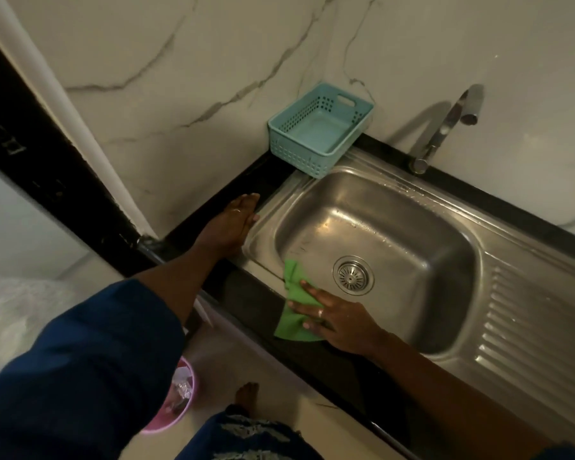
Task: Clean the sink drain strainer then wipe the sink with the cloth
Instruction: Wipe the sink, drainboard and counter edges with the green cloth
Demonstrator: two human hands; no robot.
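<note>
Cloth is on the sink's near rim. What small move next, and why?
Probably the right hand slides the green cloth forward into the sink: its fingers press the cloth flat on the near rim, the strainer sits in the drain, and the sink looks wet.

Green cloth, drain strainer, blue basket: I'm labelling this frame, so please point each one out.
green cloth (289,328), head view, on its lower left part.
drain strainer (353,275), head view, on its perforated centre.
blue basket (292,151), head view, on its near perforated wall.
</note>
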